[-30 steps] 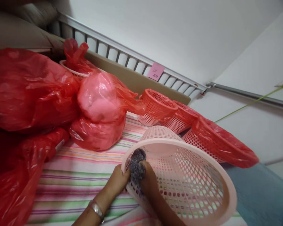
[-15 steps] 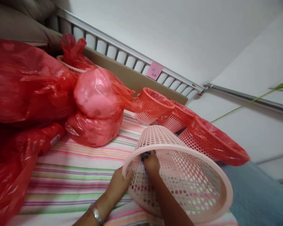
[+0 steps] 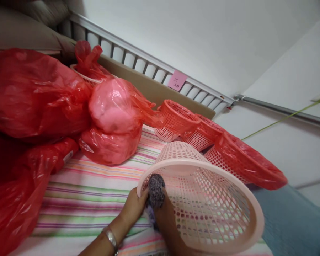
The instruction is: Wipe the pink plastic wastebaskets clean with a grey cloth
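A pale pink perforated plastic basket (image 3: 202, 165) lies on its side, its wide mouth turned toward me. My left hand (image 3: 135, 204) grips the left part of its rim, thumb on the inside. Just inside the mouth, my right hand (image 3: 164, 208) is closed around a dark grey, speckled cloth (image 3: 156, 190), part of which hangs down purplish below the fingers. The cloth is close to the left side of the rim; whether it touches there I cannot tell.
Striped bedding (image 3: 96, 199) lies beneath the basket. Behind stand several similar baskets lined with red bags (image 3: 178, 113). Stuffed red plastic bags (image 3: 114, 121) crowd the left. A white railing (image 3: 144, 65) with a pink note (image 3: 177, 80) runs along the wall. Blue fabric (image 3: 290, 220) lies right.
My right hand has drawn back from deeper in the basket toward the left of its mouth, bringing the cloth with it. My left hand keeps its hold on the rim.
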`<state>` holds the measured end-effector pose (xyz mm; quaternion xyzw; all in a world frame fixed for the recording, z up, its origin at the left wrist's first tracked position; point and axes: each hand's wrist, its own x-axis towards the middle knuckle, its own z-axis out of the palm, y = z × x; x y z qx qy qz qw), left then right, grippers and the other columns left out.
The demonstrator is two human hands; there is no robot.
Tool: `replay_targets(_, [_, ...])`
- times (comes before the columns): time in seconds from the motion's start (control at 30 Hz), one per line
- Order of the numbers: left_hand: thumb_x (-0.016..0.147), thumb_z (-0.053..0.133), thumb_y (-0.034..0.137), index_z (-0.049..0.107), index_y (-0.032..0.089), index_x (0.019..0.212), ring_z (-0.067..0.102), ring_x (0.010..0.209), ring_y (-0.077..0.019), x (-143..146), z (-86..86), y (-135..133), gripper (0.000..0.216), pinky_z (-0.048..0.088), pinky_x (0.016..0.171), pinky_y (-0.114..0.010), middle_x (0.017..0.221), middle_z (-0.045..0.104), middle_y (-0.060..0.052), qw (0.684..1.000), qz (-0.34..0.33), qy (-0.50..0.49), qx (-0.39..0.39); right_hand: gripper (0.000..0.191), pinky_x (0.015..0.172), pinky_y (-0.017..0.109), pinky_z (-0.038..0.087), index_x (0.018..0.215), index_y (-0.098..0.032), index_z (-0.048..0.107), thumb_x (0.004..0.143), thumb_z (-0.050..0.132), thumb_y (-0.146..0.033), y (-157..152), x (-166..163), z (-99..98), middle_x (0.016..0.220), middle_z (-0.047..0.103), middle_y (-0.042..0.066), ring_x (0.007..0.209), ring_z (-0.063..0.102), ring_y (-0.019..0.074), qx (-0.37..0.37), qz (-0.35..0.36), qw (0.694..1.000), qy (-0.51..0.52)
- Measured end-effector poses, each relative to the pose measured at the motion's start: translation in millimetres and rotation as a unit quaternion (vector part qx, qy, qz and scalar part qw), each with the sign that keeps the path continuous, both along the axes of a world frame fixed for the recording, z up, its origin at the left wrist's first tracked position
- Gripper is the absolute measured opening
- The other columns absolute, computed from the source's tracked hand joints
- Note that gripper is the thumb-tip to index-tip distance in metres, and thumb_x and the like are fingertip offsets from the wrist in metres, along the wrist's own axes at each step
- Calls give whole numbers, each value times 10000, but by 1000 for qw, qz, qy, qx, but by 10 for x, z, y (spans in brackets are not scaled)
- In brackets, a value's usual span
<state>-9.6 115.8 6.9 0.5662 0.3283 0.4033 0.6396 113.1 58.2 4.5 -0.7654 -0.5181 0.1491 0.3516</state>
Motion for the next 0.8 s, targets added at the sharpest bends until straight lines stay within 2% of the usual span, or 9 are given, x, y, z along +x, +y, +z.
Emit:
replay_targets(0.07, [857, 471, 437, 674, 95, 1036, 628, 979, -275, 1, 4, -2, 436, 463, 878, -313, 1012, 718, -98, 1000, -3, 7, -10, 349, 873, 338, 454, 1090, -200, 558, 765, 454, -277, 170, 139, 62, 1069, 656, 96, 1006, 608, 231, -27, -18, 998, -58])
replay_targets(0.13, [843, 489, 457, 682, 81, 991, 642, 937, -280, 8, -4, -6, 448, 483, 831, -315, 958, 727, -112, 1000, -6, 17, -22, 353, 814, 330, 458, 1121, -213, 543, 798, 425, -295, 362, 301, 116, 1049, 650, 89, 963, 618, 232, -79, -57, 989, -113])
replay_targets(0.23, [839, 491, 475, 687, 70, 943, 652, 882, -285, 17, -16, -18, 462, 495, 781, -319, 901, 728, -131, 999, -7, 32, -18, 451, 755, 345, 453, 1244, -212, 471, 802, 420, -292, 621, 560, 150, 1073, 627, 106, 943, 623, 248, -167, -136, 956, -198])
replay_targets(0.33, [848, 486, 478, 682, 91, 989, 648, 905, -275, -3, 14, -35, 456, 484, 792, -305, 935, 724, -119, 999, -19, 34, 11, 464, 734, 364, 446, 1244, -173, 467, 790, 410, -246, 792, 768, 145, 1046, 624, 143, 934, 625, 268, -206, -181, 932, -237])
replay_targets(0.47, [872, 439, 509, 673, 126, 1049, 646, 873, -243, -61, 86, -55, 483, 481, 767, -288, 949, 728, -77, 998, -48, 9, 33, 424, 740, 376, 447, 1201, -131, 494, 805, 390, -242, 864, 848, 134, 1050, 617, 169, 938, 623, 286, -212, -189, 929, -235])
replay_targets(0.63, [885, 414, 520, 671, 135, 1053, 643, 903, -249, -55, 74, -58, 493, 482, 794, -310, 977, 724, -81, 999, -34, 0, 38, 459, 775, 368, 446, 1262, -154, 452, 816, 419, -263, 742, 657, 129, 1072, 620, 136, 965, 613, 276, -194, -168, 938, -233])
replay_targets(0.73, [893, 408, 508, 656, 155, 1103, 634, 966, -252, -32, 63, -65, 481, 471, 855, -323, 1021, 716, -79, 999, -28, -10, 38, 449, 796, 337, 448, 1251, -197, 465, 828, 430, -343, 575, 465, 134, 1098, 621, 100, 997, 605, 253, -160, -124, 957, -207])
replay_targets(0.8, [897, 407, 499, 644, 168, 1136, 623, 1009, -250, -30, 72, -71, 472, 457, 898, -328, 1049, 709, -72, 999, -29, -16, 34, 461, 819, 341, 450, 1231, -186, 482, 827, 426, -401, 431, 318, 146, 1109, 625, 108, 1004, 606, 258, -122, -96, 977, -144])
